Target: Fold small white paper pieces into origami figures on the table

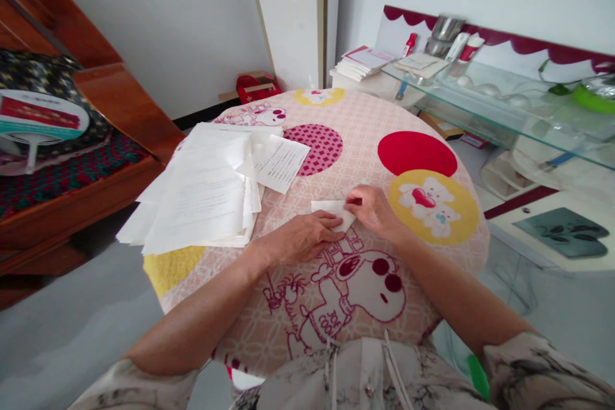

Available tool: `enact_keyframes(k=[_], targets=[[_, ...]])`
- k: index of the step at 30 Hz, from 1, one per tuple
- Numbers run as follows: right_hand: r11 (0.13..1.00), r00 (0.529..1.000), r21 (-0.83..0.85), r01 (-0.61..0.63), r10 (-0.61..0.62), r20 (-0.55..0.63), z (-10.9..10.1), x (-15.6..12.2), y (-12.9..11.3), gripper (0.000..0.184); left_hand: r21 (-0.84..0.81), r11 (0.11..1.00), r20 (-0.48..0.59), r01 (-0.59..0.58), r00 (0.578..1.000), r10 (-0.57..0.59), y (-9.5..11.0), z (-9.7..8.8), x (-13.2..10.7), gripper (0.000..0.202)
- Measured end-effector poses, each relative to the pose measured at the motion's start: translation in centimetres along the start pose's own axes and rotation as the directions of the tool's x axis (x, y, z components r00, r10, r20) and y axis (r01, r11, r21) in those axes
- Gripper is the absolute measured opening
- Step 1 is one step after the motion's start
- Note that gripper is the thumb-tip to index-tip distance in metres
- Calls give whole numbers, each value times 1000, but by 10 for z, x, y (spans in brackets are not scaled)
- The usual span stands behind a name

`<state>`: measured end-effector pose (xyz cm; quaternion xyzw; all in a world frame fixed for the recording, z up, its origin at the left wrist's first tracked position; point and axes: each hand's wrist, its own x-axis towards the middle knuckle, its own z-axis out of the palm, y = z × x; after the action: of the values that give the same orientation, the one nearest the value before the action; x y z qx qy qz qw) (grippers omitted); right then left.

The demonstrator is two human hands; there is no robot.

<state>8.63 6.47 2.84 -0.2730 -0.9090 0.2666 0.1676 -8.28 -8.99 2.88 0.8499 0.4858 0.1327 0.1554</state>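
A small folded piece of white paper (pixel 331 208) lies on the round table (pixel 336 307), which wears a pink cartoon-print cloth. My left hand (pixel 302 238) rests flat on the paper's near edge, fingers stretched out and pressing it down. My right hand (pixel 375 208) is at the paper's right end, fingers curled and pinching its corner. Both forearms reach in from the bottom of the view.
A loose stack of white printed sheets (pixel 206 189) covers the table's left part. A wooden bench with a cushion and a hand fan (pixel 33 122) stands at the left. A glass shelf (pixel 504 99) with books, tubes and a metal cup is at the right.
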Motion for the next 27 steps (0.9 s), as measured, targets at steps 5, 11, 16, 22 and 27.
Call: enact_keyframes(k=[5, 11, 16, 22, 27], targets=[[988, 991, 75, 135, -136, 8, -14, -9, 1, 18, 13, 1000, 27, 18, 999, -18, -1, 1, 0, 34], [989, 989, -95, 110, -100, 111, 1, -23, -3, 8, -19, 1000, 11, 0, 1000, 0, 0, 1, 1, 33], [986, 990, -160, 46, -24, 138, 7, -25, -9, 6, -73, 997, -41, -27, 999, 24, 0, 0, 2, 28], [985, 993, -171, 19, 1, 121, -1, -23, -10, 9, -23, 1000, -2, 2, 1000, -2, 0, 1, 1, 33], [984, 992, -174, -45, 64, 105, -11, -17, 2, 9, 42, 999, 38, 33, 999, -35, 0, 0, 1, 36]])
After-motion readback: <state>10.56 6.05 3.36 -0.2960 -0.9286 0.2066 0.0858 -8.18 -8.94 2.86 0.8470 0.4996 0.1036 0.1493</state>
